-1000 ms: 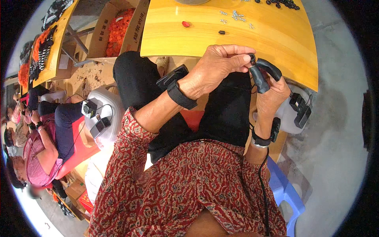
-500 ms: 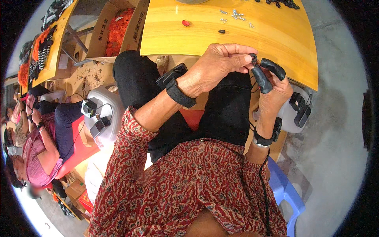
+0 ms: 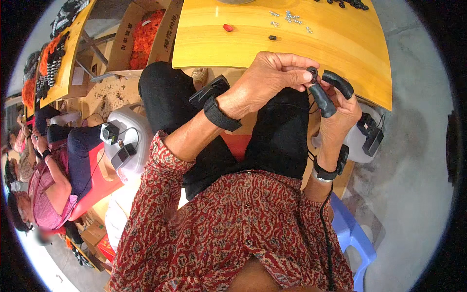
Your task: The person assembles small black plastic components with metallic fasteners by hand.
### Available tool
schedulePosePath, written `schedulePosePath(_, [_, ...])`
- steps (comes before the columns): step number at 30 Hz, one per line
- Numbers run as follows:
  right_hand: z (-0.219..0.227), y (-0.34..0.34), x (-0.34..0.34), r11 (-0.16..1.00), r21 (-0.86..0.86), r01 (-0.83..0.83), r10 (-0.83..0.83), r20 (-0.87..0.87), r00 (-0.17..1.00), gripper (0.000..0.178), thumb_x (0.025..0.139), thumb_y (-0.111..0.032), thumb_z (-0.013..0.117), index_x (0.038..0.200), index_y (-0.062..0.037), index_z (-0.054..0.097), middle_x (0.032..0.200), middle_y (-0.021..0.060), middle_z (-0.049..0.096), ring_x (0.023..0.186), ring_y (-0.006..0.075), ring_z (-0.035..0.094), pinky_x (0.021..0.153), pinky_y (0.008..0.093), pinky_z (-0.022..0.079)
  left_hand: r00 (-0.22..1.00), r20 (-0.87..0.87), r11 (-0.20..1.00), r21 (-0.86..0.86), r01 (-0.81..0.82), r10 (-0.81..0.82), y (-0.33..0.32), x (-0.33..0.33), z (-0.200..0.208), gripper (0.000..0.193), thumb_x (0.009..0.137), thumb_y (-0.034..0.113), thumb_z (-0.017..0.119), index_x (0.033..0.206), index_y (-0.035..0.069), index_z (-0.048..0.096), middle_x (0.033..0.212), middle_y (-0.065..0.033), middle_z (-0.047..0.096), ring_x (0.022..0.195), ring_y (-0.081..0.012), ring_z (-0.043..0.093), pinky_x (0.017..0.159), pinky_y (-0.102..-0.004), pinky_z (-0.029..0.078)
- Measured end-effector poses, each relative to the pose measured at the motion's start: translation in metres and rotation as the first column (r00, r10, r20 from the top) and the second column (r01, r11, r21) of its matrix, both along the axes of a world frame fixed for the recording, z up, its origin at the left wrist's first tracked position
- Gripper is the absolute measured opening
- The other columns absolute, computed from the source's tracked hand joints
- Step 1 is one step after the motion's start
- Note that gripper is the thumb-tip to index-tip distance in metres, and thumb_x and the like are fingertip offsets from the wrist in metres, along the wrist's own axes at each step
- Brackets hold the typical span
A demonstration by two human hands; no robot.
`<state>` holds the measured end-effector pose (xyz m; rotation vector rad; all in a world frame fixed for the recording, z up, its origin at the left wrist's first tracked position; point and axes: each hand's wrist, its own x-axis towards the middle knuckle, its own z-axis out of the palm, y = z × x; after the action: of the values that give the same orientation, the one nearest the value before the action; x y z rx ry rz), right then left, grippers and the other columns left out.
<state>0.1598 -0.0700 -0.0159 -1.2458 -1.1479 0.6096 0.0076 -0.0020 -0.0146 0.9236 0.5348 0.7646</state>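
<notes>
My left hand [image 3: 279, 75] is raised just off the table's near edge, its thumb and fingertips pinching a small round black piece [image 3: 312, 71] with a hole in it. Close against it on the right is my right hand [image 3: 343, 114], fingers bent. Black sleeve-like covers [image 3: 338, 83] appear to sheathe its index finger and thumb. The covered thumb tip meets the lower side of the round piece. Whatever lies between the right fingertips is too small to make out. On the yellow table [image 3: 209, 48] lie a short black cylinder [image 3: 272, 37] and a red piece [image 3: 228, 28].
Small silvery parts [image 3: 292, 18] and black round pieces [image 3: 348, 4] lie farther back on the table. A cardboard box [image 3: 119, 48] of orange material stands to its left. Another person [image 3: 53, 180] sits at the far left. A blue plastic stool [image 3: 352, 238] is at right.
My right thumb has tilted slightly against the round black piece, which has turned a little in my left fingers. The seated person's hands have shifted.
</notes>
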Motion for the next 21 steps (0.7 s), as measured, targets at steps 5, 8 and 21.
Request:
schedulePosePath(5, [-0.0009, -0.0013, 0.0007, 1.000, 0.004, -0.008, 0.008, 0.019, 1.000, 0.034, 0.070, 0.008, 0.072, 0.102, 0.0036, 0.062, 0.093, 0.0074, 0.064, 0.084, 0.0150, 0.062, 0.072, 0.0250, 0.049, 1.000, -0.016, 1.000, 0.000, 0.005, -0.005, -0.0002, 0.0008, -0.0013, 0.028, 0.085, 0.010, 0.064, 0.111, -0.001, 0.062, 0.093, -0.0068, 0.067, 0.080, -0.0103, 0.062, 0.072, -0.0209, 0.051])
schedulePosePath(8, [0.0014, -0.0018, 0.0012, 0.999, 0.009, -0.044, 0.044, 0.005, 0.999, 0.034, 0.070, 0.009, 0.071, 0.102, 0.0039, 0.062, 0.093, 0.0068, 0.064, 0.084, 0.0144, 0.061, 0.072, 0.0249, 0.049, 1.000, -0.024, 0.999, 0.048, 0.007, -0.005, -0.0010, 0.0019, -0.0020, 0.029, 0.084, 0.011, 0.065, 0.110, -0.001, 0.062, 0.092, -0.0071, 0.067, 0.080, -0.0110, 0.062, 0.072, -0.0217, 0.051])
schedulePosePath(21, [-0.0052, -0.0029, 0.0022, 0.997, 0.013, -0.075, 0.075, -0.025, 0.997, 0.035, 0.070, 0.009, 0.071, 0.104, 0.0043, 0.060, 0.094, 0.0060, 0.062, 0.082, 0.0129, 0.059, 0.071, 0.0242, 0.048, 1.000, -0.013, 0.999, 0.044, 0.009, -0.008, -0.0020, 0.0014, -0.0024, 0.029, 0.085, 0.012, 0.064, 0.110, -0.002, 0.062, 0.089, -0.0064, 0.067, 0.075, -0.0097, 0.061, 0.071, -0.0217, 0.050])
